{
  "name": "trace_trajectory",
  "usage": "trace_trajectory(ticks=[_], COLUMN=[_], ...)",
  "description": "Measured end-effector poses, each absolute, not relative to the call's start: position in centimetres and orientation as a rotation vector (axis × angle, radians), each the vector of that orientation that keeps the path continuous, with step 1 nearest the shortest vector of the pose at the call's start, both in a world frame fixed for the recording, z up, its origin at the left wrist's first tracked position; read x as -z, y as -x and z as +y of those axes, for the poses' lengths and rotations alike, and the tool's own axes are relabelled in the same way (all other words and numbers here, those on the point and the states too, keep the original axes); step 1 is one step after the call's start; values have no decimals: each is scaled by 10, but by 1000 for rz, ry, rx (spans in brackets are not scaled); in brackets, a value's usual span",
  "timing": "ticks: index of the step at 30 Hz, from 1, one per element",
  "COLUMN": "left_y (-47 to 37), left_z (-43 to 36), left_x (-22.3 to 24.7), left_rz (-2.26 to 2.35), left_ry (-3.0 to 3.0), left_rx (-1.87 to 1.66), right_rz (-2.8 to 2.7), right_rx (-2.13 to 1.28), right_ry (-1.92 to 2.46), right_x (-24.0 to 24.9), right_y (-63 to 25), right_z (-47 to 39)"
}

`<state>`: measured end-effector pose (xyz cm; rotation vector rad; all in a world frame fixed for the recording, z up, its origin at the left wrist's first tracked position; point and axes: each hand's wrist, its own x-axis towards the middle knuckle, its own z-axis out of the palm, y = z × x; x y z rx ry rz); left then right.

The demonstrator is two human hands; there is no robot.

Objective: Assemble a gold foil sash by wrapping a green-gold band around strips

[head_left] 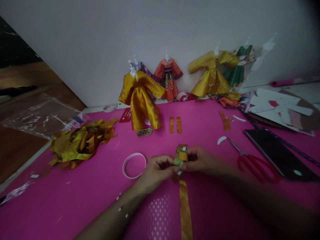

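Between my two hands is a small olive-gold fabric piece (180, 156) with an orange-gold patch and little white squares on it. My left hand (160, 170) pinches its left edge, thumb and fingers together. On the other side my right hand (200, 160) grips the right edge, with the thumb near the lower part. A long gold ribbon strip (185, 210) lies on the pink mat just below the hands. Left of my left hand rests a white ring (124, 166). Two narrow gold strips with dotted edges (171, 125) lie beyond the hands.
Gold fabric scraps (82, 143) are heaped at left. Red-handled scissors (258, 166) and a dark phone (285, 155) lie at right, near white paper shapes (282, 106). Small dressed figures, one in a gold gown (141, 96), line the wall on the pink mat's (100, 200) far side.
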<state>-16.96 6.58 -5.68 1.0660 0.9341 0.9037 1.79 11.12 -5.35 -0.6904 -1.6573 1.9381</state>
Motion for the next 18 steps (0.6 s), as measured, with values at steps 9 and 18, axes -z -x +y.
trace_trajectory(ticks=[9, 18], left_y=[170, 170], left_z=[66, 65], left_x=[57, 57], left_rz=[903, 934], left_ry=[-1079, -1095], left_rx=[-907, -911], right_rz=[-1660, -1646], right_rx=[-1955, -1980], right_ry=[627, 600], right_x=[57, 58], right_y=[-19, -19], right_z=[112, 112])
